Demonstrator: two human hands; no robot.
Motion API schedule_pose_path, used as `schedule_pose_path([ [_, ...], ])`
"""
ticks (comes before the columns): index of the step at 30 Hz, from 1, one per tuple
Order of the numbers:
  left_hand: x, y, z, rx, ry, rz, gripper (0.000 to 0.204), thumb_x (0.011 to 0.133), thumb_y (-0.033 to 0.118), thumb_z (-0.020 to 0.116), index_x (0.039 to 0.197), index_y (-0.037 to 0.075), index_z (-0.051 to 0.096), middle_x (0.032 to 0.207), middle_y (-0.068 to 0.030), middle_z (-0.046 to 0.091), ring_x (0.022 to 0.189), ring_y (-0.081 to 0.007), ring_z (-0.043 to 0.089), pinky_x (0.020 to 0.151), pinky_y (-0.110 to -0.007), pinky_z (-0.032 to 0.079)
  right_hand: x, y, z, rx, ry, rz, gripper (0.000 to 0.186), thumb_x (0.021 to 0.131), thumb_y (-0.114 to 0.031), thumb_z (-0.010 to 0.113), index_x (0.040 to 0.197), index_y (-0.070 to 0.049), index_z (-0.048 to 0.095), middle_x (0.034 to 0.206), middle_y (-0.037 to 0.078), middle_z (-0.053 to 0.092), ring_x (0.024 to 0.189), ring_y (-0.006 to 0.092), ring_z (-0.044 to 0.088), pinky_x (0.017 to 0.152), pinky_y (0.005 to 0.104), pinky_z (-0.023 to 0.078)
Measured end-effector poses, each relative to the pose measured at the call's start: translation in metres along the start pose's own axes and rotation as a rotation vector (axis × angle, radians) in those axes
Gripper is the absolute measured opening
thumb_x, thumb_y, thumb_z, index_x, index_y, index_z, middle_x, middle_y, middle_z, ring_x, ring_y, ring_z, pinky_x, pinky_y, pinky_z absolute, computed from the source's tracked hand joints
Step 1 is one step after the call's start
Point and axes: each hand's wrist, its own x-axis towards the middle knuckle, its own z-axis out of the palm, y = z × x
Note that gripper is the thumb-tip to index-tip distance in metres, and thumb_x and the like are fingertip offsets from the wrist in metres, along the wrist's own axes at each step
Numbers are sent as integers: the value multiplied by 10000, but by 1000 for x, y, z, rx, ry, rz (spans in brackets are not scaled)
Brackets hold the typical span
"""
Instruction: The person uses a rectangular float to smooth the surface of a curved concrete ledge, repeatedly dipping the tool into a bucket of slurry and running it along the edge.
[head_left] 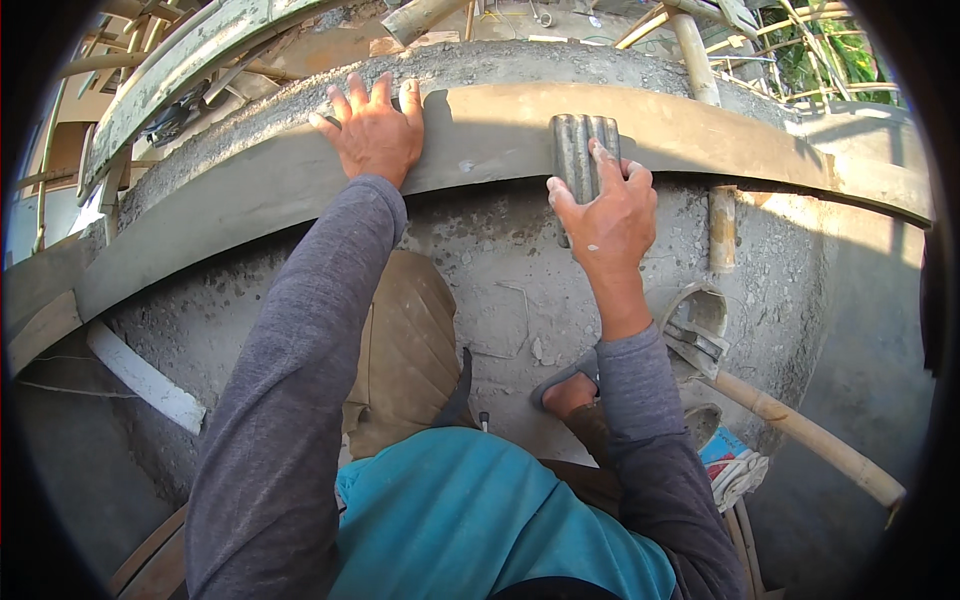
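A long band of smooth grey plaster [500, 105] crosses the upper view, with rough concrete along its far side. My left hand [378, 130] rests on it toward the left, fingers spread, near the far edge. My right hand [605, 210] grips a ribbed, dull metal-grey block [572, 135] standing over the band and its near edge, thumb on the left side and fingers over the top. The underside of the block is hidden.
Below are a rough concrete surface [500, 300], my sandalled foot [570, 390], round containers with a tool [700, 310], a bamboo pole [800, 430] and a white strip [145, 378]. Bamboo scaffolding [690, 50] and a weathered beam [170, 70] stand beyond.
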Motion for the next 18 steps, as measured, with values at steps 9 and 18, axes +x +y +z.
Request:
schedule_pose_path([
  [9, 2, -6, 13, -130, 91, -17, 498, 1030, 487, 392, 1434, 239, 548, 1564, -100, 409, 1475, -346, 301, 1190, -616, 73, -38, -58, 22, 119, -149, -82, 643, 685, -401, 847, 1275, -208, 681, 1230, 177, 546, 1024, 351, 572, 877, 457, 496],
  [18, 5, -2, 8, -76, 88, -8, 495, 1036, 491, 381, 1431, 243, 549, 1563, -97, 410, 1473, -356, 301, 1190, -617, 76, 0, 8, 0, -7, 37, 74, 636, 710, -389, 827, 1279, -156, 666, 1167, 153, 545, 1007, 338, 579, 821, 466, 520],
])
